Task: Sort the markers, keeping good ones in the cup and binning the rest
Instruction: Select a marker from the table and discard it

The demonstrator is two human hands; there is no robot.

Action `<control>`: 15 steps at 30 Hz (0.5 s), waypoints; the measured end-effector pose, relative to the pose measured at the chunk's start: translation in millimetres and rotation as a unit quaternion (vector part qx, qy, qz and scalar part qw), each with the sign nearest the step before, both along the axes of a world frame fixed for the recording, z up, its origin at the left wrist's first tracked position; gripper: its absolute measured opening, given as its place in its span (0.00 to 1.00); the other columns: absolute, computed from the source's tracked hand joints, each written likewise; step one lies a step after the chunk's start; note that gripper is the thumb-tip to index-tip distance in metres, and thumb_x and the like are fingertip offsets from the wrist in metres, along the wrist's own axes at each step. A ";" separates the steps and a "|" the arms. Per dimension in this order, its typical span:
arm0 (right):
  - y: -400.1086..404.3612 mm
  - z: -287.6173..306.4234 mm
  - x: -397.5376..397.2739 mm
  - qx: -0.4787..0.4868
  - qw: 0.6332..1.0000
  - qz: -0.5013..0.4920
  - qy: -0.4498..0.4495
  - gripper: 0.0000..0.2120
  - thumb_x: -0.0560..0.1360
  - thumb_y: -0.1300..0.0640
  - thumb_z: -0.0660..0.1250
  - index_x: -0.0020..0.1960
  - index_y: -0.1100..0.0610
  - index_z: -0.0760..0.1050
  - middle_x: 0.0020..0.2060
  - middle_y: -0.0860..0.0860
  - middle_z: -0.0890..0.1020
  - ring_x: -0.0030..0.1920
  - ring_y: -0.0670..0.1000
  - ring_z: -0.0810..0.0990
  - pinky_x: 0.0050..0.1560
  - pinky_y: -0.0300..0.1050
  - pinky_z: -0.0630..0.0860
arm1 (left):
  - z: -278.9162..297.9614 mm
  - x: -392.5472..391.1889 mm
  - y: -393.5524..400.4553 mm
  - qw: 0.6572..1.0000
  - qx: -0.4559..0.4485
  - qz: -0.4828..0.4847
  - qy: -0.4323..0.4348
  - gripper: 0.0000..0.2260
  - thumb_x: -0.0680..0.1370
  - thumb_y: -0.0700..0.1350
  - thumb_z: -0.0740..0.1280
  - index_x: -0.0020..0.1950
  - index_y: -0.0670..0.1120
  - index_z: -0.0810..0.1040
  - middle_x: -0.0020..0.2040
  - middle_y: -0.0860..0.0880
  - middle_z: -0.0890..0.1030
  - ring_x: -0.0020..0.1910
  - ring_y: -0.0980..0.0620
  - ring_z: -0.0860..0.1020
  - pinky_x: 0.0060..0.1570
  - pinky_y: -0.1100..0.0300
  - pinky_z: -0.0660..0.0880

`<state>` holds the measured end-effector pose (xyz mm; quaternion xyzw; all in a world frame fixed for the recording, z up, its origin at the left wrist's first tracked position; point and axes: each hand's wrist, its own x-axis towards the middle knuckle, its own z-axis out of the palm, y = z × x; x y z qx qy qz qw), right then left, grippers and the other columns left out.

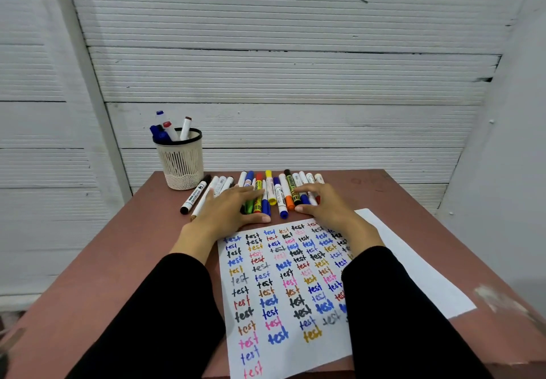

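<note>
We find both the left hand [229,208] and right hand [320,205] resting flat with fingers spread, gripping nothing, apparently corralling the row of loose coloured plastic markers [273,192] between the white mesh cup [181,165] and the scribbled white test sheet [283,284].

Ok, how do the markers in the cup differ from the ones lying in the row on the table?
The markers in the cup stand tilted against the rim of the mesh cup; the row of markers lies flat on the table. The cup holds only a few; the row has many more. Nothing touches the cup's markers, while the left hand and right hand rest on the row. Both groups look capped.
</note>
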<state>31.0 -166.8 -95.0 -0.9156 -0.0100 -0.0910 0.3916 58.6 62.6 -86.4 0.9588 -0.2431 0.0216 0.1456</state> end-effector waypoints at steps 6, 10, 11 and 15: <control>-1.9 3.5 -5.7 0.034 0.999 0.003 -0.004 0.19 0.75 0.54 0.71 0.65 0.48 0.75 0.74 0.53 0.65 0.75 0.55 0.61 0.67 0.47 0.59 | 1.9 2.6 2.3 1.000 0.000 0.002 -0.017 0.40 0.65 0.72 0.60 0.75 0.61 0.61 0.78 0.54 0.58 0.77 0.50 0.56 0.72 0.36 0.45; -12.3 12.6 -15.6 0.025 0.998 0.026 0.041 0.24 0.74 0.54 0.72 0.68 0.46 0.72 0.75 0.51 0.61 0.75 0.54 0.60 0.66 0.45 0.61 | 5.5 3.3 14.1 1.000 0.021 -0.005 0.018 0.42 0.62 0.74 0.60 0.75 0.66 0.57 0.79 0.56 0.52 0.78 0.51 0.45 0.71 0.34 0.39; -13.4 14.4 -18.4 0.010 0.997 0.041 0.063 0.24 0.75 0.54 0.71 0.69 0.46 0.71 0.75 0.51 0.61 0.74 0.54 0.61 0.66 0.45 0.61 | 6.1 3.0 17.1 0.999 0.033 -0.004 0.031 0.43 0.60 0.75 0.60 0.74 0.67 0.56 0.79 0.57 0.50 0.78 0.51 0.42 0.71 0.34 0.38; -16.2 18.9 -24.3 -0.004 0.992 0.063 0.106 0.25 0.78 0.59 0.67 0.71 0.43 0.68 0.77 0.52 0.55 0.77 0.53 0.53 0.73 0.48 0.55 | 6.2 4.8 26.1 0.995 0.056 0.005 0.081 0.43 0.59 0.76 0.59 0.73 0.71 0.51 0.79 0.56 0.46 0.78 0.49 0.39 0.71 0.33 0.39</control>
